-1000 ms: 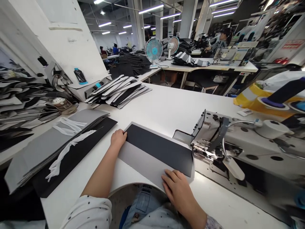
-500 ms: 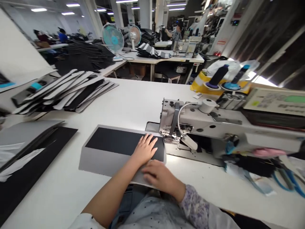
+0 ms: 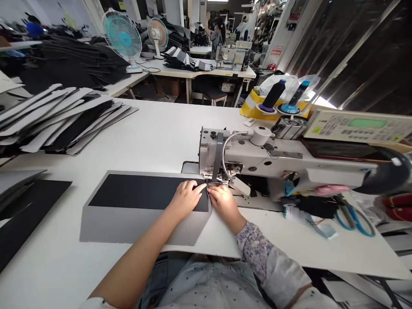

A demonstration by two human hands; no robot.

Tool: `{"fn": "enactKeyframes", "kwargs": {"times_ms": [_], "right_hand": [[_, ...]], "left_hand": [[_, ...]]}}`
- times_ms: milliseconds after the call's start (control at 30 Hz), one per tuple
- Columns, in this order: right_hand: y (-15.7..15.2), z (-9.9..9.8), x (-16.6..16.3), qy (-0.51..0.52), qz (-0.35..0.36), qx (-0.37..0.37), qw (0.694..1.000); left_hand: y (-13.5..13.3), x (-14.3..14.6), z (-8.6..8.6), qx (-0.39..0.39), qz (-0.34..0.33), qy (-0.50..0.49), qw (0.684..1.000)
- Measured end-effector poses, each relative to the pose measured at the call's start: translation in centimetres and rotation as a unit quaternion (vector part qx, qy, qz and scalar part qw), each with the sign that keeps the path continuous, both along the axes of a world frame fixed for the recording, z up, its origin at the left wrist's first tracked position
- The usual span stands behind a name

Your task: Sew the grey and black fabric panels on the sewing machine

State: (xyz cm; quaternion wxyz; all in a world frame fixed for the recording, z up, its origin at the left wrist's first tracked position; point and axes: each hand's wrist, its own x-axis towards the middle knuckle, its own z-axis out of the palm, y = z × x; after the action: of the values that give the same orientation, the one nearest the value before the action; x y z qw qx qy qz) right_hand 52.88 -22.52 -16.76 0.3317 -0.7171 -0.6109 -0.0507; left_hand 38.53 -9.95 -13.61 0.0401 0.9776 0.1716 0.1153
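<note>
A flat black fabric panel (image 3: 138,192) lies on a larger grey panel (image 3: 128,223), whose right end reaches the sewing machine (image 3: 244,152). My left hand (image 3: 185,199) rests on the black panel's right part, its fingers bent and closed against the fabric, index finger pointing at the corner by the presser foot. My right hand (image 3: 223,204) is at the panels' right edge, fingertips pinched together there, close beside the left fingertips. The needle area is partly hidden by the machine head and a small lamp (image 3: 240,186) on a bendy neck.
Stacked grey and black strips (image 3: 61,120) lie at the left, with a dark panel (image 3: 28,214) nearer. Thread cones (image 3: 273,95) and a control box (image 3: 360,124) stand behind the machine. Blue-handled scissors (image 3: 357,221) lie at the right. Fans and another person (image 3: 219,36) are farther back.
My right hand has moved up from the table's front edge to the panels' right edge. My left fingers, spread before, are now bent near the corner. The view has turned right.
</note>
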Motion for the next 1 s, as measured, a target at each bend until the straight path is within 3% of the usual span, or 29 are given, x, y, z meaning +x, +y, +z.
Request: {"fn": "enactKeyframes", "kwargs": {"times_ms": [133,267,600,833,1000], "right_hand": [[-0.1,0.1,0.2,0.032,0.013,0.021,0.999],[-0.4,0.4,0.2,0.050,-0.025,0.018,0.998],[0.3,0.2,0.4,-0.007,-0.038,-0.042,0.998],[1.5,-0.4,0.3,-0.036,-0.095,-0.090,0.991],[1.6,-0.7,0.4,-0.043,-0.084,-0.088,0.992]], "left_hand": [[-0.1,1.8,0.2,-0.016,-0.029,0.020,0.999],[-0.1,1.9,0.0,-0.041,-0.034,0.016,0.998],[2.0,1.9,-0.6,-0.123,-0.009,-0.028,0.992],[4.5,4.1,-1.5,-0.078,0.016,-0.028,0.996],[5.4,5.4,-0.9,-0.075,0.023,-0.007,0.997]]}}
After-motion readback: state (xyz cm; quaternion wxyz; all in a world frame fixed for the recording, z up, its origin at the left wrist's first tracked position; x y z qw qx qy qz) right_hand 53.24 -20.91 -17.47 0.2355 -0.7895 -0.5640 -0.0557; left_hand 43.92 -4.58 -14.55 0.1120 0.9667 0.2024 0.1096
